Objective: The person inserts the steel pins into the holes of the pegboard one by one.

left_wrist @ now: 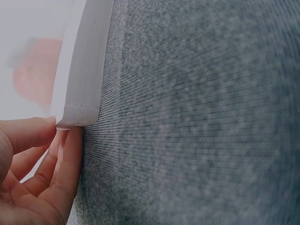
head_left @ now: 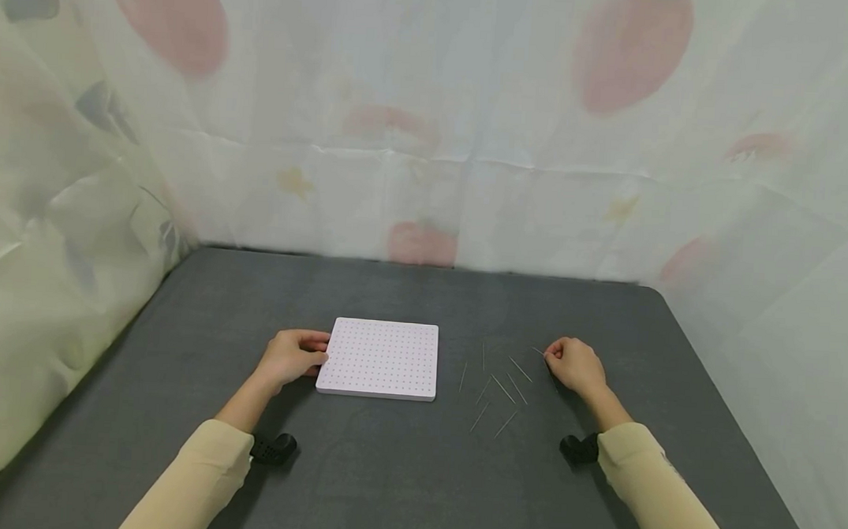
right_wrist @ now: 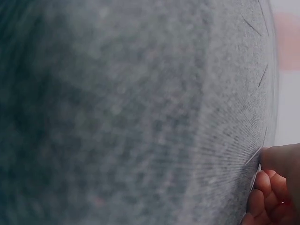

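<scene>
A white board dotted with a grid of small holes (head_left: 379,359) lies flat on the dark table. My left hand (head_left: 290,357) holds its left edge; in the left wrist view the thumb is at the top edge of the board (left_wrist: 84,65) and the fingers (left_wrist: 70,168) are against its end. To the right, my right hand (head_left: 576,364) pinches a thin needle (head_left: 538,351) between thumb and fingertips, low over the tabletop. The right wrist view shows the needle's tip (right_wrist: 253,155) poking out past the thumb. Several more needles (head_left: 503,389) lie scattered between board and right hand.
The dark grey table (head_left: 400,476) fills the space below both hands. A patterned white curtain (head_left: 512,205) hangs behind its far edge, and more cloth (head_left: 54,280) hangs along the left side. Each wrist carries a black strapped device (head_left: 274,449).
</scene>
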### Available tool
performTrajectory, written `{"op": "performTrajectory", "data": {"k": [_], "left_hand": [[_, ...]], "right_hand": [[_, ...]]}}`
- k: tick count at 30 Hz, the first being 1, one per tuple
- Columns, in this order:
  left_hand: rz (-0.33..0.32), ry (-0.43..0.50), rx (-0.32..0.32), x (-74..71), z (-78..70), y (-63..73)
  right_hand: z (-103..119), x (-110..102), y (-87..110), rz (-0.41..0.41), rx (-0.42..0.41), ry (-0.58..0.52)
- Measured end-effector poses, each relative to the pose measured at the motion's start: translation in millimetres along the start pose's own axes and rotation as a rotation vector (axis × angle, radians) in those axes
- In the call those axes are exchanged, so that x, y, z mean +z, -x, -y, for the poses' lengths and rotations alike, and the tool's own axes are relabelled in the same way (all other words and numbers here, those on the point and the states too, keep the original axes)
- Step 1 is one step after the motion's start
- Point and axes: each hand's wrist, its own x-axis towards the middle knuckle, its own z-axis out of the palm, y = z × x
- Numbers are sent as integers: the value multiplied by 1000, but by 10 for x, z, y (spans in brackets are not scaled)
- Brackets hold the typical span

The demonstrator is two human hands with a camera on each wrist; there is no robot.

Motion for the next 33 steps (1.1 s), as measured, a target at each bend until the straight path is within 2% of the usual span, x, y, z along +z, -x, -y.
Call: {"op": "performTrajectory", "data": {"k": [10,16,19,26,33], "left_hand": [[0,-3,-16,-5,8,-11],[6,-4,-4,8,23,-19],[5,9,-2,16,31,-24],[8,-2,-13,5,22,-8],[7,-4,-21,4,22,-18]], "right_hand": [[4,39,14,1,-37,11],[12,51,11,-35,-52,14],[38,49,3,-49,-58,-2],[140,57,-23,-63,-130,-78],[346,68,-54,-70,-169,-138]]}}
